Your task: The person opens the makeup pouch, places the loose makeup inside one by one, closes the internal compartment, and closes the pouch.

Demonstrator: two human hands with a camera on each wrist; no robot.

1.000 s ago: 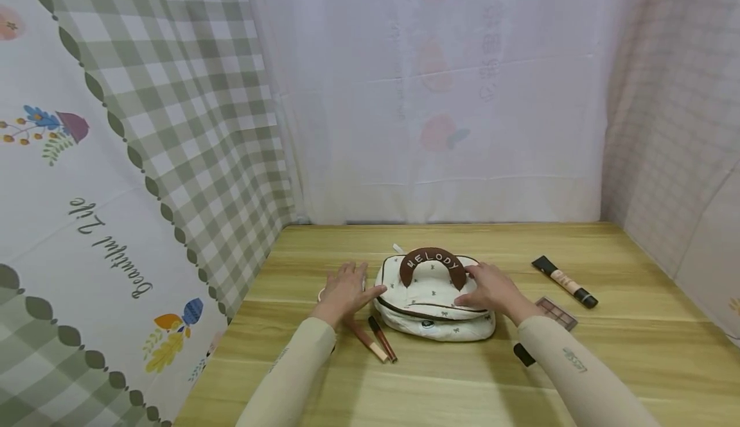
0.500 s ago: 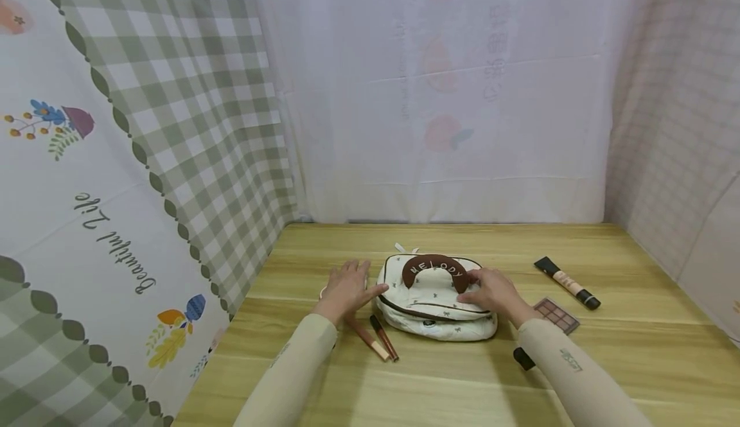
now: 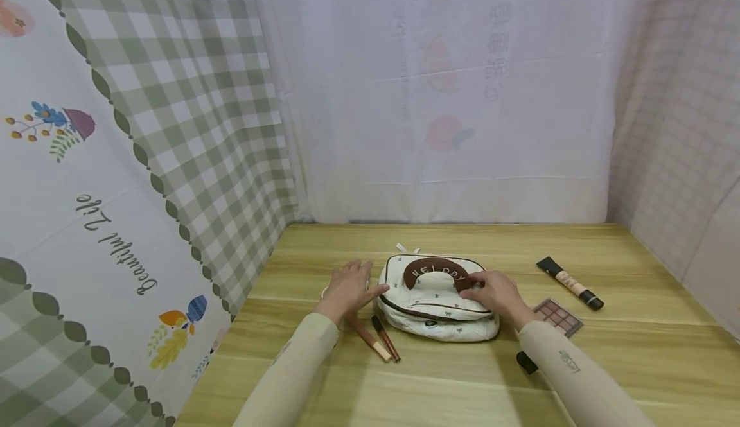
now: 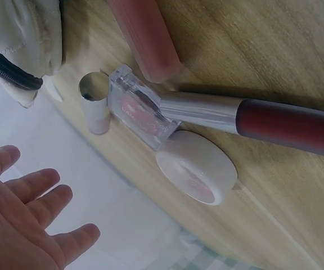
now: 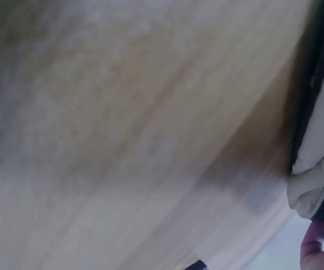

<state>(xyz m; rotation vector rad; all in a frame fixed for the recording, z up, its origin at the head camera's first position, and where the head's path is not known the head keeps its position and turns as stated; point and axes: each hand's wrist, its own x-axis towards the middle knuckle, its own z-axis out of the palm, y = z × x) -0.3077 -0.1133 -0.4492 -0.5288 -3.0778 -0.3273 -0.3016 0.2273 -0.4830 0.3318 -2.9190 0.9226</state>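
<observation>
A white cosmetic bag [image 3: 436,305] with small bow prints and a brown "MELODY" handle [image 3: 430,266] sits mid-table. My right hand [image 3: 496,293] is at its right side, thumb and fingertips pinching around the handle's right end; in the right wrist view, fingers [image 5: 315,239] meet the zipper edge. On the other side, my left hand [image 3: 348,291] has its fingers spread, with the thumb reaching the bag's left edge. The left wrist view shows those fingers apart and holding nothing. Near them are lip gloss tubes [image 4: 291,125], a clear compact [image 4: 142,107] and a white round container [image 4: 196,169].
A black-ended squeeze tube [image 3: 569,282] and an eyeshadow palette [image 3: 557,316] lie to the right. A black item [image 3: 526,361] is partly under the right forearm. Two slim tubes [image 3: 384,337] lie in front of the bag's left side. Checked cloth [image 3: 191,93] hangs at left.
The brown handle has tipped from upright to lying flatter on the bag's top, with my right hand at its right end. My left hand stays in place. The view has shifted slightly.
</observation>
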